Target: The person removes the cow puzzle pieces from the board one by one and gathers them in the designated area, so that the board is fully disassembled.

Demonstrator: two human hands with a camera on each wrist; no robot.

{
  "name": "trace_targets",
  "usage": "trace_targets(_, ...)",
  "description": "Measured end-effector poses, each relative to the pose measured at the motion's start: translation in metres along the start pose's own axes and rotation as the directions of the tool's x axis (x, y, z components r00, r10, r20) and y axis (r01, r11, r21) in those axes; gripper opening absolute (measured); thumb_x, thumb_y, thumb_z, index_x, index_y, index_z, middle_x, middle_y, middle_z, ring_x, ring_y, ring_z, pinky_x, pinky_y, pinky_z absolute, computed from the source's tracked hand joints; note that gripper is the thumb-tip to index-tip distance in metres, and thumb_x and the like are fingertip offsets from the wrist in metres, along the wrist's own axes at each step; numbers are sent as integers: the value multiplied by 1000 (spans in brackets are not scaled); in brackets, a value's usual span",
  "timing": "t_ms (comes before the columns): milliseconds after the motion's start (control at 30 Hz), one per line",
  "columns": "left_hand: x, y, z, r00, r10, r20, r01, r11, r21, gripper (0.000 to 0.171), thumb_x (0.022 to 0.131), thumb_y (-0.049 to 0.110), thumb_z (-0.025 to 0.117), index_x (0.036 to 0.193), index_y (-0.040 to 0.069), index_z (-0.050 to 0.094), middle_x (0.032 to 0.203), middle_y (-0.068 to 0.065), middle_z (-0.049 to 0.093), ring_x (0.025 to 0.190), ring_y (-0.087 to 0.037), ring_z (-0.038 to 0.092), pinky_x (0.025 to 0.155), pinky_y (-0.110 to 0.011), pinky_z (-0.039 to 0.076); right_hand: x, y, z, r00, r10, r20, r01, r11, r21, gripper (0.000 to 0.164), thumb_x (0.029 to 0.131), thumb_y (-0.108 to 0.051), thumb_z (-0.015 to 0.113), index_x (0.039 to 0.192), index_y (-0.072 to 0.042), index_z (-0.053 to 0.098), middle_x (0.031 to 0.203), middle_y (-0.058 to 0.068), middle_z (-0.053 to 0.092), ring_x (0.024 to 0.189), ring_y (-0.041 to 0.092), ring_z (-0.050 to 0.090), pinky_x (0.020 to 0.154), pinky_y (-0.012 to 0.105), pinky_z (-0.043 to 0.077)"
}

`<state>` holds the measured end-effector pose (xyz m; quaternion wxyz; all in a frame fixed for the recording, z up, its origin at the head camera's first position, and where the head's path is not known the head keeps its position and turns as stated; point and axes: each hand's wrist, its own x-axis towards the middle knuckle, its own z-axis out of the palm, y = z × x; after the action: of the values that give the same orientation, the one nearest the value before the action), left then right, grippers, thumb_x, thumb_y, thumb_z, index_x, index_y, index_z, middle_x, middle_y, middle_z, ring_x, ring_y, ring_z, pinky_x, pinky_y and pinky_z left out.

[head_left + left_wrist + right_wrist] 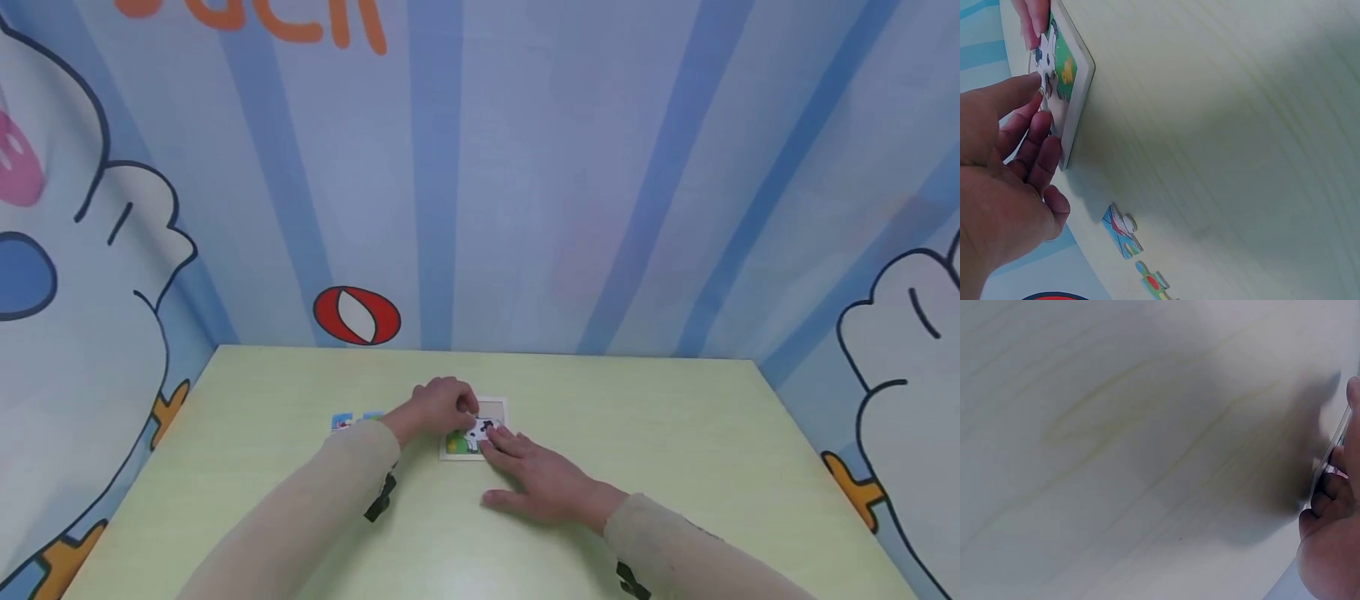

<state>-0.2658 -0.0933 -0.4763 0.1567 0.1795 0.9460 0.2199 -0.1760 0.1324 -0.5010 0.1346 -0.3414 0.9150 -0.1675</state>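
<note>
A small jigsaw board point(505, 408) with a pale rim lies on the table, showing a black-and-white cow on green. At its upper left, my left hand point(442, 406) curls its fingers; thumb and index fingertip pinch a cow puzzle piece point(1047, 78) at its edge. My right hand point(543, 483) lies flat from the right, its straight fingertips resting on the cow picture point(472, 437) and the board's right side. The upper part of the board shows a bare grey-beige base. In the right wrist view, the right hand point(1335, 512) appears only at the edge.
Two loose puzzle pieces lie left of the board: a blue-and-red one point(1121, 231) and a green one with a red spot point(1152, 282). In the head view the left forearm partly hides them. A striped blue backdrop point(510, 208) rises behind the pale table point(637, 417).
</note>
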Motion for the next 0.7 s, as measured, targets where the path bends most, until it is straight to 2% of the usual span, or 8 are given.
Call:
trace_targets(233, 0, -6, 4, 999, 24, -36, -27, 996, -84, 11, 98, 23, 79, 104, 18, 71, 94, 5, 66, 94, -16, 59, 102, -52, 40, 1, -1, 2, 1000, -7, -15, 7, 1000, -11, 81, 106, -60, 57, 168, -14, 34, 177, 9, 22, 162, 32, 23, 127, 51, 29)
trace_targets(333, -1, -10, 7, 998, 41, -40, -46, 990, -136, 15, 97, 22, 80, 105, 17, 70, 94, 5, 67, 91, -14, 60, 103, -48, 43, 1, -1, 3, 1000, -6, -14, 6, 1000, -5, 81, 105, -61, 57, 168, -15, 34, 177, 9, 22, 162, 33, 23, 126, 51, 29)
trace_targets(500, -4, -13, 9, 997, 61, -43, -69, 971, -229, 15, 97, 19, 80, 107, 16, 69, 96, 4, 68, 91, -14, 62, 96, -40, 53, 2, -1, 4, 1000, -7, -15, 7, 1000, -8, 81, 105, -62, 56, 168, -15, 34, 177, 9, 22, 162, 34, 24, 126, 51, 30)
trace_targets(700, -5, -11, 7, 997, 62, -55, -74, 961, -267, 12, 99, 19, 78, 107, 17, 69, 97, 3, 68, 91, -14, 62, 91, -38, 53, 2, 0, 3, 1000, -2, -15, 2, 1000, -15, 81, 105, -63, 55, 168, -15, 34, 177, 8, 22, 162, 34, 24, 126, 51, 30)
